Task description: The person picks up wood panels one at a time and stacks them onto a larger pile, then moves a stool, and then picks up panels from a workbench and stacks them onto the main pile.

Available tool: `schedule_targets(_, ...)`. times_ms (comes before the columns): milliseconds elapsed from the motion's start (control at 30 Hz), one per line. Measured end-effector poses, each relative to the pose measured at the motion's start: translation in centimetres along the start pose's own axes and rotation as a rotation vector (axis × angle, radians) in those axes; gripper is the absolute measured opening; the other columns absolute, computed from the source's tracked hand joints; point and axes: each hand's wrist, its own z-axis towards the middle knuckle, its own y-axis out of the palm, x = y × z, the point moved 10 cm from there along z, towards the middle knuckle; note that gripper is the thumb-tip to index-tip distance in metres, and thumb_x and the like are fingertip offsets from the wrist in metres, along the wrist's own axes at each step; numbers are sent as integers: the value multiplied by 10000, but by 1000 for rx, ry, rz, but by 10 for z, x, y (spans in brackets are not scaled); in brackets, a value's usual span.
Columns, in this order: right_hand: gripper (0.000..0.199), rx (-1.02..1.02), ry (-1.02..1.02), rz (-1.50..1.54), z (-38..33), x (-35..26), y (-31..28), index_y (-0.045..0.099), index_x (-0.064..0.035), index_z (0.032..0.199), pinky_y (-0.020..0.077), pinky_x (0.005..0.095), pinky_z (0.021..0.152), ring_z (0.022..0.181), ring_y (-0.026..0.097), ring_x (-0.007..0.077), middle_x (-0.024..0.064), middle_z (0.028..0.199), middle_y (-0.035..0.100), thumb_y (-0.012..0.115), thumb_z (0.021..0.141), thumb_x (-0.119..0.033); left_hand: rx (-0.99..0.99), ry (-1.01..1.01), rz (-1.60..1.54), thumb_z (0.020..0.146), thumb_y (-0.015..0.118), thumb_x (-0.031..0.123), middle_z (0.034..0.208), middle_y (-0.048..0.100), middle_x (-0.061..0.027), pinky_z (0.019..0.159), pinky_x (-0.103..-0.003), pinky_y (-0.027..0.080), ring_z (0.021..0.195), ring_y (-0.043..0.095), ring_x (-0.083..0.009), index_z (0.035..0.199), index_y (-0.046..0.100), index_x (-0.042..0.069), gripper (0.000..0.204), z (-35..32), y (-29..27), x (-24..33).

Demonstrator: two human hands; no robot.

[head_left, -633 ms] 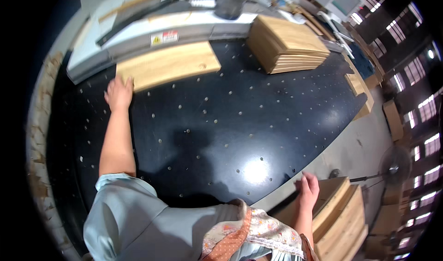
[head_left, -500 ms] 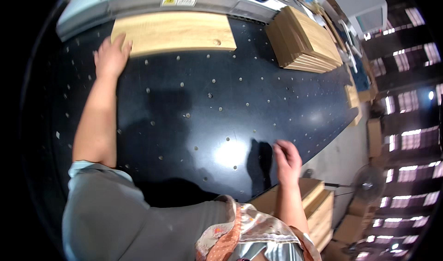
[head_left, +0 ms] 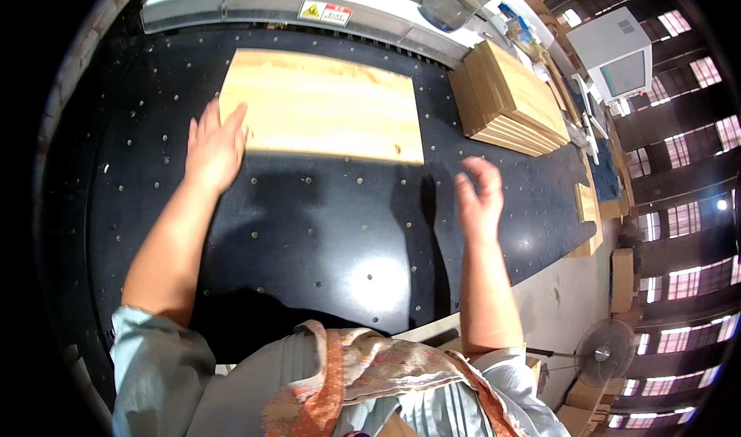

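A pale wooden board (head_left: 324, 105) lies flat on the dark table (head_left: 309, 259), just in front of the machine's metal beam. At its left end is my left hand (head_left: 216, 145), fingers spread, with the thumb side against the board's edge. My right hand (head_left: 482, 198) hovers over the table, right of the board and apart from it. Its fingers are partly curled, thumb and fingers apart, and nothing is between them.
A stack of similar boards (head_left: 509, 101) stands at the back right. Behind runs the long metal beam (head_left: 386, 24) with a warning label; a clear plastic container (head_left: 457, 3) sits on top. Farther right are a grey-white monitor housing (head_left: 614, 51) and a standing fan (head_left: 604, 352).
The board has come away from the beam toward me, with my left hand moving along at its left end. My right hand has risen forward toward the board and its fingers have parted.
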Motion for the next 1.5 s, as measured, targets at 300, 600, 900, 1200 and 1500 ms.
schedule_targets(300,452,168,-133,-516,122,72,-51,499,-37,1083,326,406,951,1129,407,322,167,1160,473,664,676,-143,-136,-51,-65,813,527,300,1304,270,-300,1029,-498,164,1241,238,-422,1271,401,86,521,-137,-37,103)
schedule_targets(600,152,-73,-310,-863,148,78,-31,540,-69,867,492,331,654,848,557,213,64,854,561,527,727,-127,-41,-141,-165,728,618,316,1307,294,-265,1025,-497,162,1254,242,-386,1198,470,69,551,-178,-50,127)
schedule_targets(900,256,-25,-777,-439,52,-39,-26,537,-84,903,365,475,819,806,501,238,67,859,530,529,648,-106,85,-6,-1091,772,614,291,1272,371,-209,979,-413,310,1197,359,-342,1196,417,-4,553,-100,-62,198)
schedule_targets(1200,284,-32,-1054,-9,-76,-204,-36,582,-85,938,388,495,871,905,521,202,57,963,550,525,680,-189,-480,-360,-2278,706,522,71,1135,506,-181,897,-368,424,1047,512,-288,1219,374,-32,543,-99,-40,177)
schedule_targets(1500,225,-27,-922,-102,-46,-235,-5,544,-93,865,408,352,701,737,499,203,29,751,513,521,662,-189,-371,-432,-2447,841,453,226,1111,520,-213,603,-425,559,896,589,-350,1203,387,-34,451,-143,-94,31)
